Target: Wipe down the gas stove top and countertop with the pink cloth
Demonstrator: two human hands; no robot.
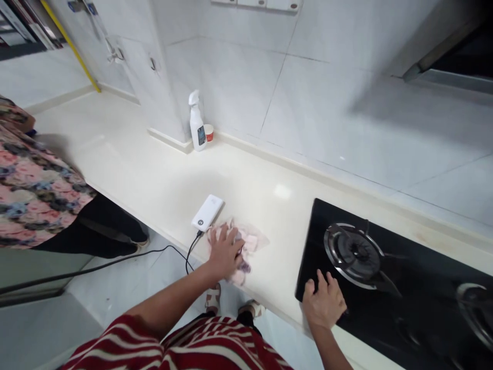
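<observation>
White tiled walls back a pale countertop (127, 159) that runs from the far left corner to a black gas hob (389, 308) at the right. At far left I note another person's floral sleeve (34, 185). A spray bottle (196, 123) and small cup (208, 132) stand against the wall. Nearer the edge lies a white power bank (208, 212), cable attached. Just right of it, my left hand (225, 252) presses down, fingers curled, on a pinkish cloth (250, 241) crumpled on the counter near its front edge. I judge the cloth light, soft and limp; best bunched from above. My right hand (323, 303) rests open, fingers spread, on the hob's near-left corner beside the burner (352, 252).
</observation>
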